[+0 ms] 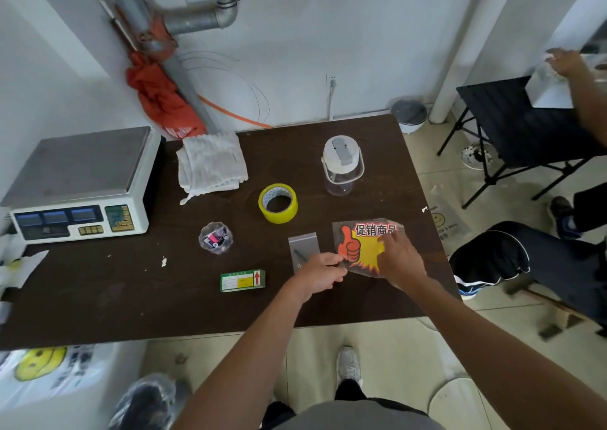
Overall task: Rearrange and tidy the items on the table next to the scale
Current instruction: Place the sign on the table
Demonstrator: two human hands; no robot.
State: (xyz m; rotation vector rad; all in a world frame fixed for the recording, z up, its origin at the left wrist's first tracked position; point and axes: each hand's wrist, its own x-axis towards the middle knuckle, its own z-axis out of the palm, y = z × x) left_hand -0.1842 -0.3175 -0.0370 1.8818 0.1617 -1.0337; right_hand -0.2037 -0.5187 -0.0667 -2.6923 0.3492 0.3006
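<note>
Currently, clear-plastic pack of red-and-yellow thumbs-up stickers [359,249] lies near-right on dark brown table [98,298], left hand [320,273] pinching its left edge, right hand [399,259] pressing flat on top; best slid squarely, clear of small grey pouch [303,245].

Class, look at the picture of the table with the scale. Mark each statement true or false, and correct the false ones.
1. The yellow tape roll lies flat on the dark brown table. True.
2. The folded white towel sits on the steel platform of the white scale. False: it lies on the table beside the scale.
3. The right hand rests on the clear-wrapped orange thumbs-up sign pack. True.
4. The clear plastic jar has its white lid off. False: the lid is on.
5. The left hand holds the small green box. False: the box lies apart, left of that hand, which pinches the pack's edge.
</note>
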